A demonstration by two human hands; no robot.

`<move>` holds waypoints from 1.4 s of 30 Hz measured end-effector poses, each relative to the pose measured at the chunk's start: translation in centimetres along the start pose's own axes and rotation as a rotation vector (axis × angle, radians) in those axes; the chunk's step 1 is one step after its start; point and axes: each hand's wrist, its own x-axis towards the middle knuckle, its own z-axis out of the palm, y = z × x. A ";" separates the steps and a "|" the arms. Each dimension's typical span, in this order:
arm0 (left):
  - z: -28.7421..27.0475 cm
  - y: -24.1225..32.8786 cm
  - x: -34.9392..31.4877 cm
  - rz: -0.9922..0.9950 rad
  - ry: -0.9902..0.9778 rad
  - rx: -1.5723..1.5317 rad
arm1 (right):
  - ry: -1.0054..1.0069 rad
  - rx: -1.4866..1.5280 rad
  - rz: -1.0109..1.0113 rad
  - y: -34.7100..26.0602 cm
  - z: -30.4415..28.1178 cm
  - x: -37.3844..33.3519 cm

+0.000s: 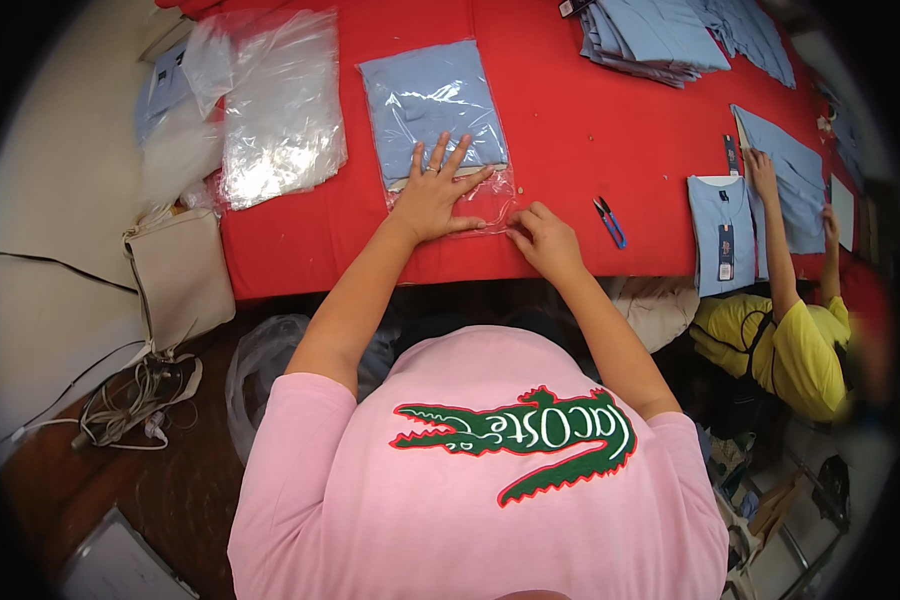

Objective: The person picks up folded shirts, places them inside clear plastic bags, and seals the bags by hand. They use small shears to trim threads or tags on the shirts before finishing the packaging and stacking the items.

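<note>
A folded light blue garment [432, 95] lies inside a clear plastic bag [467, 207] on the red-covered table. Across the bag's near part my left hand [435, 195] is spread flat, fingers apart, with a ring on one finger. Just to its right, my right hand [547, 240] pinches the near right corner of the bag's plastic edge between thumb and fingers. Small blue-handled thread snips [610, 223] rest on the cloth to the right of that hand.
Clear plastic bags [282, 120] are stacked at left. Folded blue garments [650, 40] pile up at the far right. Nearer, a tagged folded garment [710, 235] lies beside a co-worker in a yellow top [800, 350], whose hands touch another blue garment [795, 180]. A beige bag [178, 275] hangs at left.
</note>
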 end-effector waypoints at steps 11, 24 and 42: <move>2.6 4.0 1.8 -0.261 0.056 0.091 | -0.060 -0.191 -0.514 3.2 -0.8 -0.9; 2.9 6.6 -0.4 -0.228 0.070 0.063 | 0.001 -0.268 -0.594 4.2 -2.2 0.3; -1.9 8.3 -12.1 -0.628 0.490 -0.323 | 0.037 0.274 -0.372 3.6 -4.2 2.1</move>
